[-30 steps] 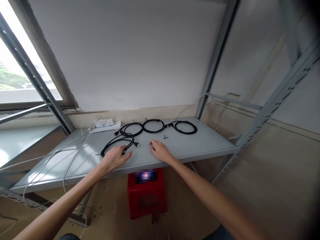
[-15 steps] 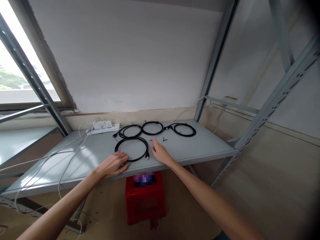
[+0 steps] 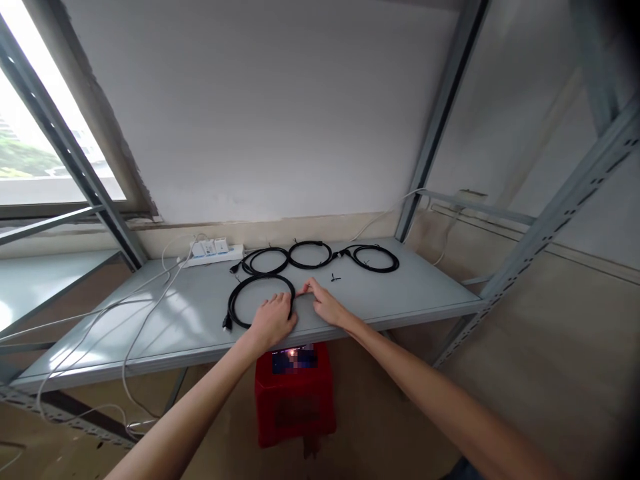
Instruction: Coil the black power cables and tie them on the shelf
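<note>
My left hand [image 3: 273, 319] and right hand [image 3: 325, 305] press flat, fingers spread, on the black cable coil [image 3: 260, 298]; I'd pinch its loops evenly, short of the power strip [image 3: 213, 251].

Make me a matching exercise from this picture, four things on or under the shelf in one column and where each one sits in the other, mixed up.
Things:
1. power strip
2. red stool
3. near cable coil
4. small black tie

Places:
A. under the shelf
B. under the left hand and right hand
C. back left, by the wall
D. loose, beside the back row of coils

Pairs: 1-C, 2-A, 3-B, 4-D
</note>
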Tool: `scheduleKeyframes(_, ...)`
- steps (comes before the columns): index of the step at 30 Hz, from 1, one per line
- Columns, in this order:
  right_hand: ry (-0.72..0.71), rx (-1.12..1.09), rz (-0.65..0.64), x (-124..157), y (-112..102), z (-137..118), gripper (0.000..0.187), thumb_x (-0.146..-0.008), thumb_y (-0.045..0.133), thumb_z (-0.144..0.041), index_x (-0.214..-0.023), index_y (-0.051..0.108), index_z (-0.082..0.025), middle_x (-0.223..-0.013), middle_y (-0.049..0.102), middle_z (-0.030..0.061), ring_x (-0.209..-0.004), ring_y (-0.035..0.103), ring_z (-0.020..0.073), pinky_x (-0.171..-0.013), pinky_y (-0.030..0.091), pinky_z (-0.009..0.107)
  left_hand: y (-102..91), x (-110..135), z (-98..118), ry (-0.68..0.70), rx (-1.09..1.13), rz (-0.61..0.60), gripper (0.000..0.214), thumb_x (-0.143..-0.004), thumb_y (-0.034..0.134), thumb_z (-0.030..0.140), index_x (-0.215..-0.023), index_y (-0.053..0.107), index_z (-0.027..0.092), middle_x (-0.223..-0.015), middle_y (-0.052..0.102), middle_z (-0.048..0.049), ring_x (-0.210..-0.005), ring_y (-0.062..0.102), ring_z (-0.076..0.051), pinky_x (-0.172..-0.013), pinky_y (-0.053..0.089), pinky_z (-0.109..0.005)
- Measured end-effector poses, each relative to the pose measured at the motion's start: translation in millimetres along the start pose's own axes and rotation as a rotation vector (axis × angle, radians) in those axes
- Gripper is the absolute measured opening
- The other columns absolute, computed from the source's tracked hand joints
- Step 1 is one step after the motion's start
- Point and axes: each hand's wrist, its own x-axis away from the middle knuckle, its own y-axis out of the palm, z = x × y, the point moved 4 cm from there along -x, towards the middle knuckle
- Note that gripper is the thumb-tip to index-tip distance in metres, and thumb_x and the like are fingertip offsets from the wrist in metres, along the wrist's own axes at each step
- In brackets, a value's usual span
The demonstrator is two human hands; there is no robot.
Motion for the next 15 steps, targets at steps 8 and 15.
scheduleKeyframes(8,0.050,0.093,0.114,-0.7,-3.7,12.5,0.046,-0.062,0.041,-0.007,-0.105,0.039,-0.026,-0.114,0.059,0.0062,-0.113,0.055,0.0218,-0.110,0.041,0.044,1.5,31.2,-24.7,0.048,-0.160,-0.122,0.036,-0.088,0.045,0.010,-0.122,0.056,0.017,-0.115,0.071,-0.0149,-0.105,0.071,-0.030,-0.078,0.050,-0.037)
scheduleKeyframes(15,0.092,0.204,0.271,2.6,-5.7,15.0,0.043,-0.064,0.041,-0.005,-0.102,0.039,-0.026,-0.105,0.055,0.0050,-0.103,0.056,0.0226,-0.099,0.046,0.042,3.1,25.3,-59.2,-0.054,-0.185,0.037,0.025,-0.091,0.044,0.016,-0.102,0.066,0.019,-0.083,0.073,-0.0149,-0.079,0.072,-0.033,-0.067,0.044,-0.038)
